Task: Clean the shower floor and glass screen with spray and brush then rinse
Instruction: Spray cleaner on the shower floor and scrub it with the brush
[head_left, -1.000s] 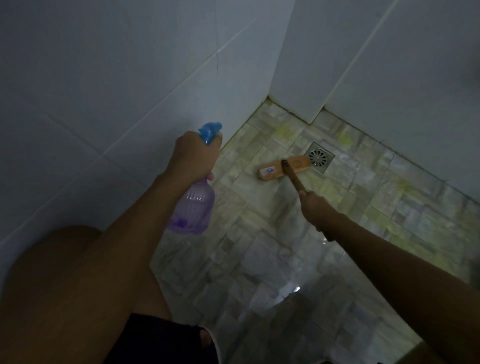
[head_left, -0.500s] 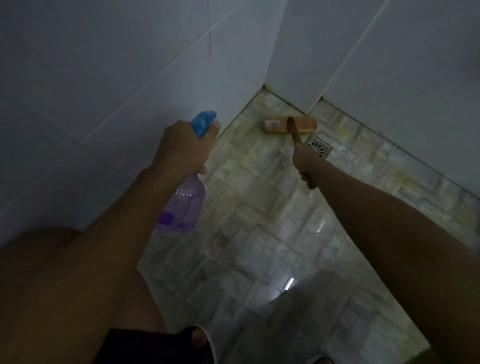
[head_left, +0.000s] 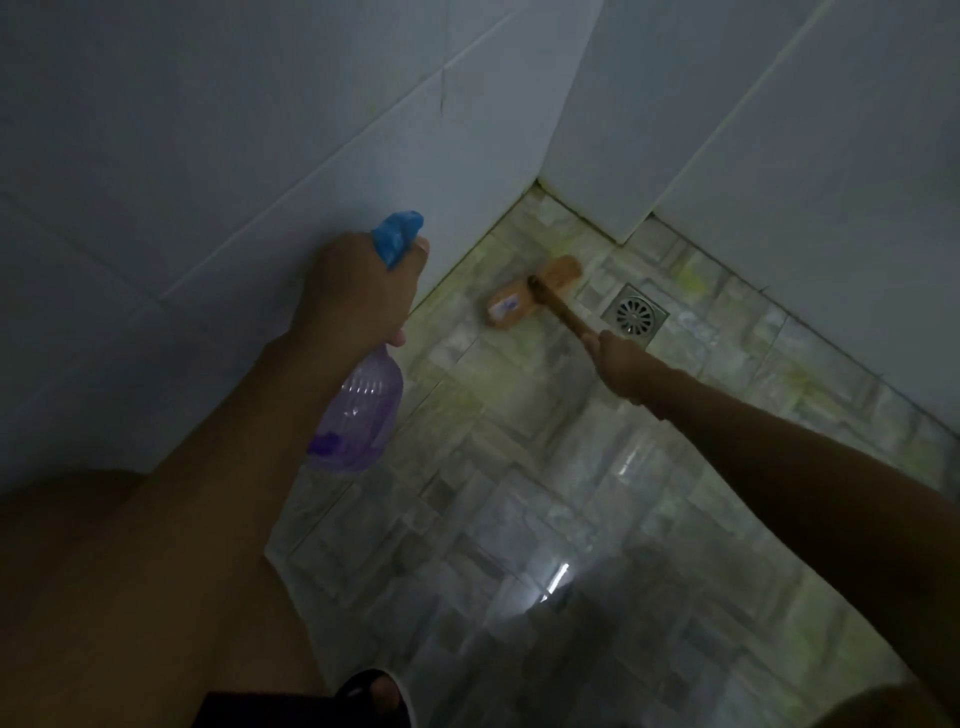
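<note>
Orange wooden scrubbing brush, long wooden handle: head lay flat on the mottled grey-green tiled shower floor, near its far corner, between the left wall edge and the round metal drain grate. Right hand: fingers curled round the handle, arm stretched forward. Translucent purple plastic spray bottle, blue trigger head: held off the floor beside the left wall edge, head toward the corner. Left hand: wrapped round the bottle's neck. Pale glossy wall tiles enclosed the corner. Near floor showed a bright reflection.
</note>
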